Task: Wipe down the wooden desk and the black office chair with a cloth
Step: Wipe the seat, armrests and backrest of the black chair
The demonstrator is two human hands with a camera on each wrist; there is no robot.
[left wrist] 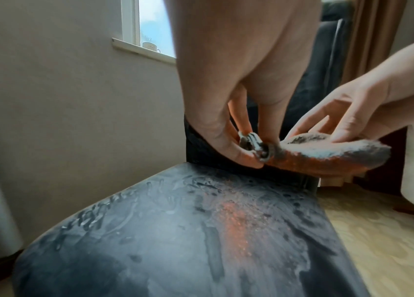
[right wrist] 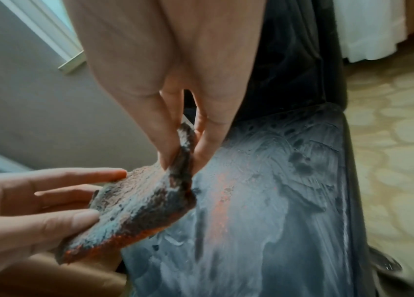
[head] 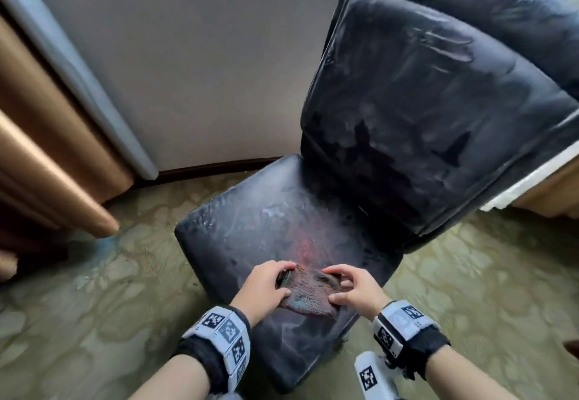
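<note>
Two hands: left hand point(head: 264, 286), right hand point(head: 354, 290) pinch cloth point(head: 308, 294) | wrist views: cloth lifted off chair seat point(left wrist: 175, 231)

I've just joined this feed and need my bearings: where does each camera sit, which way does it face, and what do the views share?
Head: worn high, looking down at the black office chair; both forearms, left hand and right hand show, holding the cloth.
Left wrist: low over the seat, facing the backrest and the window; left fingers pinch the cloth.
Right wrist: above the seat, facing along it; right fingers pinch the cloth.
Shared: all three show both hands, the cloth and the smeared seat.
</note>
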